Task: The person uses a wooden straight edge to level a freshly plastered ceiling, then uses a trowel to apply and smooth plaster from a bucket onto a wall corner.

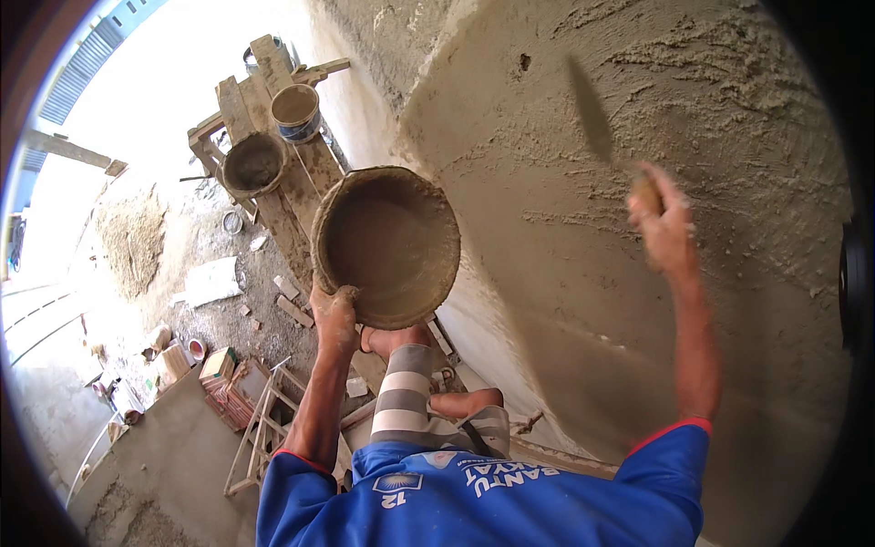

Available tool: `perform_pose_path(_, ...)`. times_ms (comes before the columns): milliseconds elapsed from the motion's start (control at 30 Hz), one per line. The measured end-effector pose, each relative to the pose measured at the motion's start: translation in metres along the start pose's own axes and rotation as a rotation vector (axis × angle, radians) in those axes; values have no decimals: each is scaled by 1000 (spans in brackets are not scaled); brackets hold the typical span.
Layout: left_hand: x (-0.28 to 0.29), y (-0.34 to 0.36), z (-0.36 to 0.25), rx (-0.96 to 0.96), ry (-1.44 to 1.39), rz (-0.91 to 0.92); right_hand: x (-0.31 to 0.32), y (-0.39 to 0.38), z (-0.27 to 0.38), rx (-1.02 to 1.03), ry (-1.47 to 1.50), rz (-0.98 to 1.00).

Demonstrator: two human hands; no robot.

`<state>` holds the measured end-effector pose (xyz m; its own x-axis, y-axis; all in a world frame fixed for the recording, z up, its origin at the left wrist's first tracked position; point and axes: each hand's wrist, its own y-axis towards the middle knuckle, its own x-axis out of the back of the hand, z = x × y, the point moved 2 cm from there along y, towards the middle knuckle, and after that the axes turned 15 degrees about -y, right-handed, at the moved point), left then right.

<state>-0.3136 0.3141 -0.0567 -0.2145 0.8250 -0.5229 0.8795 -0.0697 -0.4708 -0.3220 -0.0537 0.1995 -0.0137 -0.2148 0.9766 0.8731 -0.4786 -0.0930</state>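
My left hand grips the near rim of a round, mortar-crusted bucket, thumb over the edge. Wet grey-brown mortar lies inside it. Out to the right, my right hand is closed round the wooden handle of a trowel. The trowel's blade points up and away, a little blurred, in front of the wall. Fresh mortar coats that wall, rough and ridged in its upper right part and smoother lower down. Whether the blade touches the wall I cannot tell.
Wooden scaffold planks run away beneath me. On them stand a mortar tub and a paint bucket. Far below on the ground are a sand heap, a white sack, stacked tiles and a wooden ladder-like frame.
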Motion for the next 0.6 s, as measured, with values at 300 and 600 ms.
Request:
perform_pose_path(300,-61,6,-21,6,-1,89,-138,-24,44,805,-905,-297)
perform_pose_path(600,-88,28,-48,12,70,112,-182,-12,45,606,-151,283)
